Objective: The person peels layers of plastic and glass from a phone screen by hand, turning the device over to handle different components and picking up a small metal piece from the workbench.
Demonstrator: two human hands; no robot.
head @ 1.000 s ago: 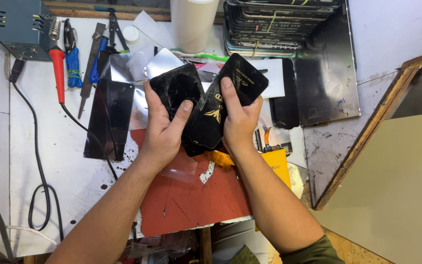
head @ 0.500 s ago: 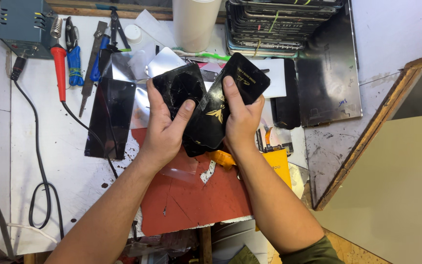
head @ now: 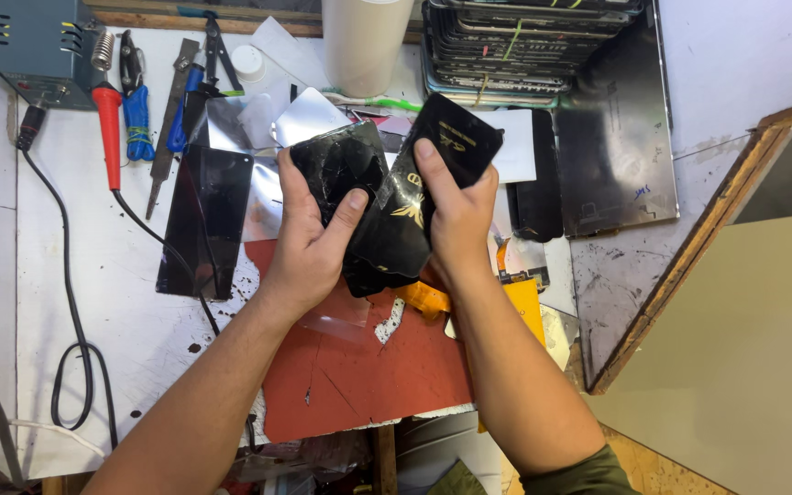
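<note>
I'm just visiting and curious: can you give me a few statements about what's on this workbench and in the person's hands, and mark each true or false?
1. Both hands grip black flat pieces above a red mat. True: the left hand holds a cracked black panel, the right hand a black sleeve with gold print.
2. The red-handled soldering iron is in the right hand. False: it lies on the bench at far left.
3. A stack of flat panels sits at the top of the bench. True.
4. The mat is blue. False: it is red.
</note>
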